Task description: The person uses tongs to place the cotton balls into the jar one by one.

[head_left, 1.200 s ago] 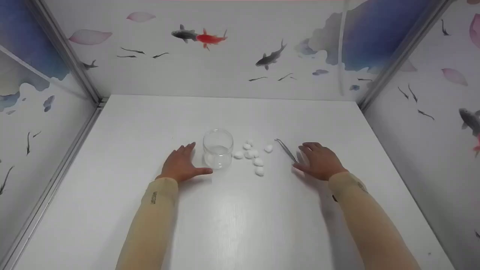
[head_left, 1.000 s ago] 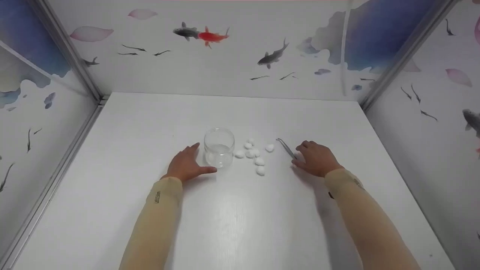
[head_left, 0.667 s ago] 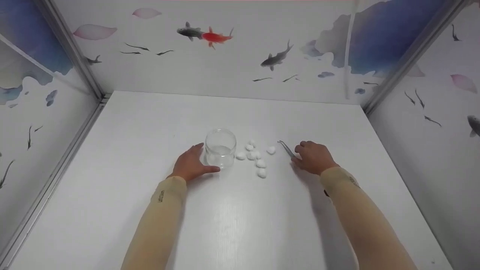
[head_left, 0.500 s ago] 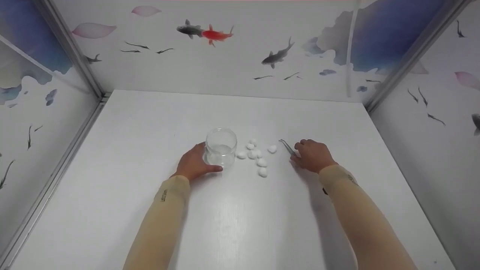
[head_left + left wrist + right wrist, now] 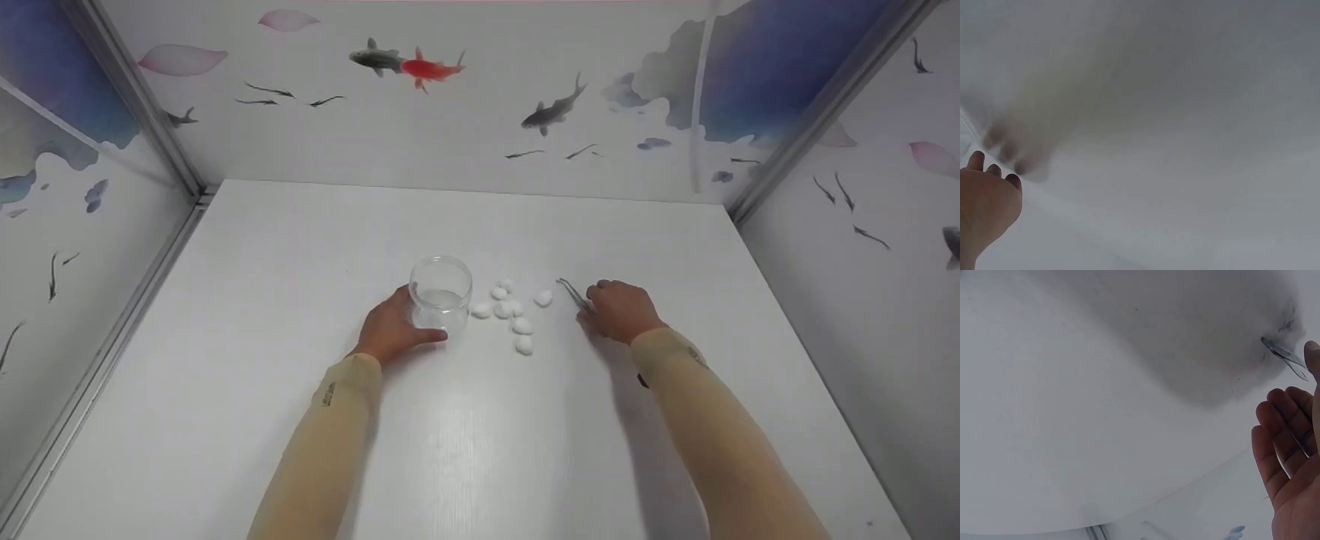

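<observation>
Left hand (image 5: 985, 199) low at left, fingertips against blurred white surface (image 5: 1185, 140)

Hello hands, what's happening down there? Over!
Left hand wraps the clear glass jar. Right hand rests on the thin metal tweezers, grip unclear. Small white pebbles lie loose between them, nothing blocking.

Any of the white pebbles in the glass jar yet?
No: the glass jar looks empty in the head view, and the white pebbles all lie on the table to its right.
</observation>
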### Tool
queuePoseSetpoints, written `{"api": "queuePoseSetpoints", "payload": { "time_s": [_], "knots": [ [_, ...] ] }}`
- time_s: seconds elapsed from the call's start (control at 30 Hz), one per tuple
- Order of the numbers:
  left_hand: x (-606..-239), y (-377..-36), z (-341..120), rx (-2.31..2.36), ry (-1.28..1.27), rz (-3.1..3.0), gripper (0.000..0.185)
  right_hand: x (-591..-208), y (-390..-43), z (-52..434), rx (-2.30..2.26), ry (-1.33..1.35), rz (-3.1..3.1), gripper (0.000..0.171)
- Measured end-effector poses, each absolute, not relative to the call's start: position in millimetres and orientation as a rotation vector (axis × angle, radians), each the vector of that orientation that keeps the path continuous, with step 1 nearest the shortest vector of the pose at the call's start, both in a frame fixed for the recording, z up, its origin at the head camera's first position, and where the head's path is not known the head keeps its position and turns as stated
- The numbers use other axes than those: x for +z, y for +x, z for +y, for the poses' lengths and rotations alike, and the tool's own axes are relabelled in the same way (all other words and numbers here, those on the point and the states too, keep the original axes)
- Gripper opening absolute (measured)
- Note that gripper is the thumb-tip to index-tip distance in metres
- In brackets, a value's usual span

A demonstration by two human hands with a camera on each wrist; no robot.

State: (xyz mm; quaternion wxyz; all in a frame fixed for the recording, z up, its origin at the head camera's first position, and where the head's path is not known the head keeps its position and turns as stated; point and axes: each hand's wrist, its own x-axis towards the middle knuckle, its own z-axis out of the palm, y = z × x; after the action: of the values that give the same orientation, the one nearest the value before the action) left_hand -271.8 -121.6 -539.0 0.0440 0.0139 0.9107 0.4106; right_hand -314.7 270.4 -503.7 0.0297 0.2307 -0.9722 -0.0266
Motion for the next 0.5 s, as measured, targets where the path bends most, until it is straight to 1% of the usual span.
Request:
{"api": "queuePoseSetpoints", "payload": {
  "time_s": [0.2,0.5],
  "knots": [
    [-537.9,-269.3,-122.3,1.240,0.014,2.787,0.108,-510.1,-323.9,266.7,-0.068,0.738,-3.028,0.024],
    [-536.2,-271.8,-119.3,1.206,0.028,2.787,0.109,-514.9,-327.8,268.2,0.035,0.675,-3.090,0.016]
  ]
}}
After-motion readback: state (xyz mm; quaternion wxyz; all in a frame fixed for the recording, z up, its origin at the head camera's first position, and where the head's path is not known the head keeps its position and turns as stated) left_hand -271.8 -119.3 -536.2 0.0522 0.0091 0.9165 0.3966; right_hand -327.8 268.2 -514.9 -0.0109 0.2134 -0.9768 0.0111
